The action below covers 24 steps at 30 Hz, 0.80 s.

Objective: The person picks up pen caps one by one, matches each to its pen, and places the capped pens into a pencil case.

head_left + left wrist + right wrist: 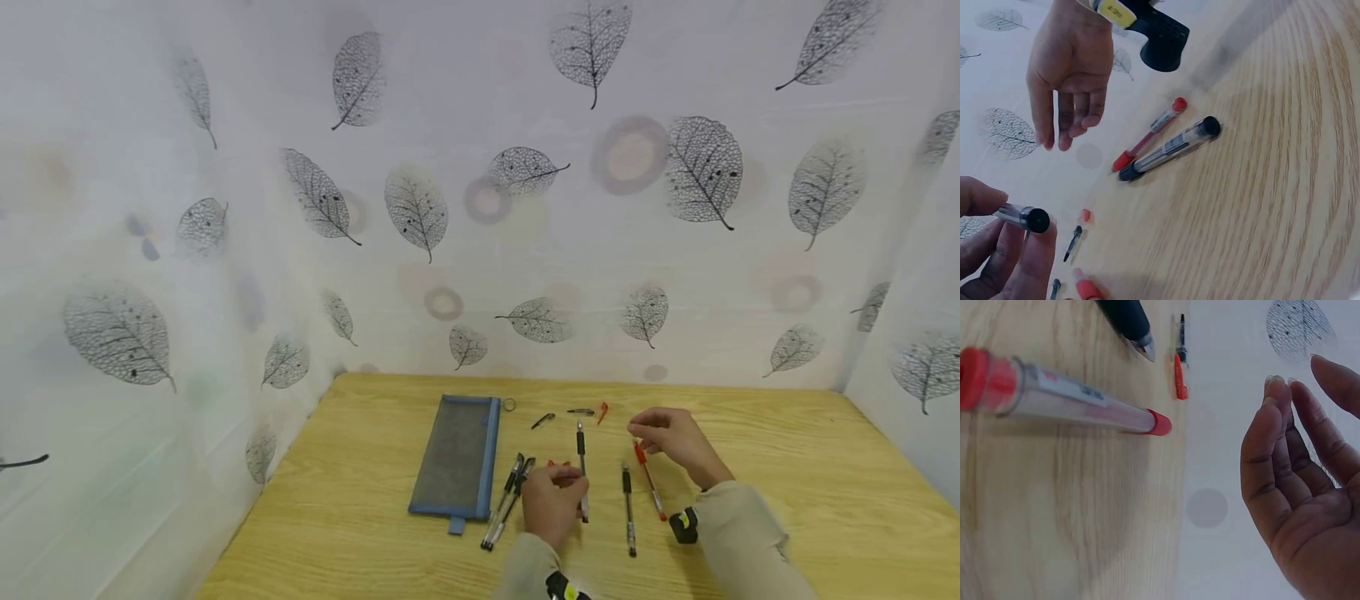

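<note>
My left hand point(553, 504) pinches an uncapped black pen point(581, 442) between thumb and fingers, its tip facing the wall; the pen's black end point(1037, 220) shows in the left wrist view. Partly hidden behind that hand is a red thing point(1088, 289). My right hand point(682, 442) hovers just past the tip of an uncapped red pen point(651, 487), its fingers loosely bent around nothing. That red pen point(1085, 400) lies on the table in the right wrist view. Beside it lies another uncapped black pen point(628, 508).
A blue-edged mesh pouch point(456, 458) lies on the left of the wooden table point(352, 475). Capped black pens point(506, 504) lie between the pouch and my left hand. Toward the patterned wall covering point(525, 250) are two black caps point(543, 421) and a red cap point(603, 412).
</note>
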Tool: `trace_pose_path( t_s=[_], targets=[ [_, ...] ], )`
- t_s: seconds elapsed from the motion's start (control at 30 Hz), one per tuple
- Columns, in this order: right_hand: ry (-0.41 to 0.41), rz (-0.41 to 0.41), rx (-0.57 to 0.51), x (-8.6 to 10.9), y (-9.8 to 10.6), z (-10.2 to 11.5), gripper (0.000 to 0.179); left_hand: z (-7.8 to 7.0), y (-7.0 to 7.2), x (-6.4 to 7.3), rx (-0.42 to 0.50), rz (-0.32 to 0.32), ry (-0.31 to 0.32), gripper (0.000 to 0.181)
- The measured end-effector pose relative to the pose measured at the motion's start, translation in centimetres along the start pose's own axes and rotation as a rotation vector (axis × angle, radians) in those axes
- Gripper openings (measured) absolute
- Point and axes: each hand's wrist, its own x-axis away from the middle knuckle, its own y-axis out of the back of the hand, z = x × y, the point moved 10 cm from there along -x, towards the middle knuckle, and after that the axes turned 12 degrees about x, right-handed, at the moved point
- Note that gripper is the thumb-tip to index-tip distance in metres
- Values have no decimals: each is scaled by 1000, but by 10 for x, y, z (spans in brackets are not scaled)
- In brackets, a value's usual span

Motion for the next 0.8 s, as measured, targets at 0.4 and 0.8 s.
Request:
trace_pose_path(
  t_s=[0.4, 0.8],
  targets=[
    [147, 35, 186, -32, -33, 25, 26, -5, 26, 8, 30, 67, 49, 12],
    [278, 130, 381, -64, -77, 56, 21, 2, 49, 16, 26, 85, 121, 13]
  ],
)
